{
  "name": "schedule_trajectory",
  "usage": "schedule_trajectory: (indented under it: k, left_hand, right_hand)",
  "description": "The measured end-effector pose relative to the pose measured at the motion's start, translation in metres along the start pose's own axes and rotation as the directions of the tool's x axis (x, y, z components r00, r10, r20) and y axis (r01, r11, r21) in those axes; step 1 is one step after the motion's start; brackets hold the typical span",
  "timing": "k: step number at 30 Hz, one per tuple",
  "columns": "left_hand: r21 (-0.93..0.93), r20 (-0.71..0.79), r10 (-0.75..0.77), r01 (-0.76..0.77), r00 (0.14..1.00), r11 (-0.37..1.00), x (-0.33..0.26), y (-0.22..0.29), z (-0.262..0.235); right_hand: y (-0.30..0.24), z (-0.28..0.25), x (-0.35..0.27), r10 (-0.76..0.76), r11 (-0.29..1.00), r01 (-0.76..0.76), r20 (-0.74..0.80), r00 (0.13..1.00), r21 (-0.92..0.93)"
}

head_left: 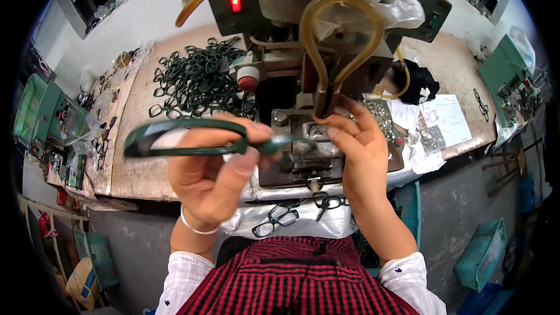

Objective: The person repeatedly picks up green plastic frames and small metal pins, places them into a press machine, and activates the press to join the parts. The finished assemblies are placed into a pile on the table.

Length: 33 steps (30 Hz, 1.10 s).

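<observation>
My left hand (207,169) is closed around a dark green eyeglass frame (192,137), thumb on top, fingers curled under, pinching it near one end. The frame is glossy plastic, seen edge-on, so it reads as a long curved band running from left of my hand toward the small press machine (303,140) in front of me; its right tip sits on the machine's metal fixture. Lens openings look empty, though the angle makes that hard to confirm. My right hand (356,140) is half open, fingers loosely bent, fingertips (326,119) touching the fixture just beside the frame tip; it grips nothing I can see. An amber hose (341,29) loops above the machine, a red lamp (235,2) is lit. A heap of matching green frames (201,79) lies on the wooden bench (134,157) to the left, and a few darker frames (280,217) rest below the machine near my lap.
</observation>
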State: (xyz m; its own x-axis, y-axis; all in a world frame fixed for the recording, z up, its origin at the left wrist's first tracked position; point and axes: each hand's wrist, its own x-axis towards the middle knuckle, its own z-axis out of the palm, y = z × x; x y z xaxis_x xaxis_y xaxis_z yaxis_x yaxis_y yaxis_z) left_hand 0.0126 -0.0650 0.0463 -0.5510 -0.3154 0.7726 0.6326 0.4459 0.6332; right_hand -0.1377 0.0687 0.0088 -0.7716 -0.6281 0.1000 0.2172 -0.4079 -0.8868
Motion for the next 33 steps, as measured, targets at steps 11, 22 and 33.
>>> schedule_trajectory:
  k: [11, 22, 33]
  left_hand:
    - [-0.407, 0.441, -0.871, 0.913, 0.217, 0.022, -0.030, -0.028, 0.059]
    - [-0.461, 0.400, -0.880, 0.886, 0.257, 0.050, -0.035, -0.028, 0.063]
    - [-0.372, 0.536, -0.745, 0.903, 0.397, 0.214, -0.064, -0.034, 0.026]
  right_hand:
    - [0.014, -0.136, -0.031, -0.392, -0.054, 0.004, 0.025, 0.919, -0.999]
    - [0.051, -0.143, 0.033, -0.504, 0.014, 0.116, 0.093, 0.858, -0.993]
    - [0.061, -0.144, 0.048, -0.390, 0.233, 0.214, 0.111, 0.914, -0.949]
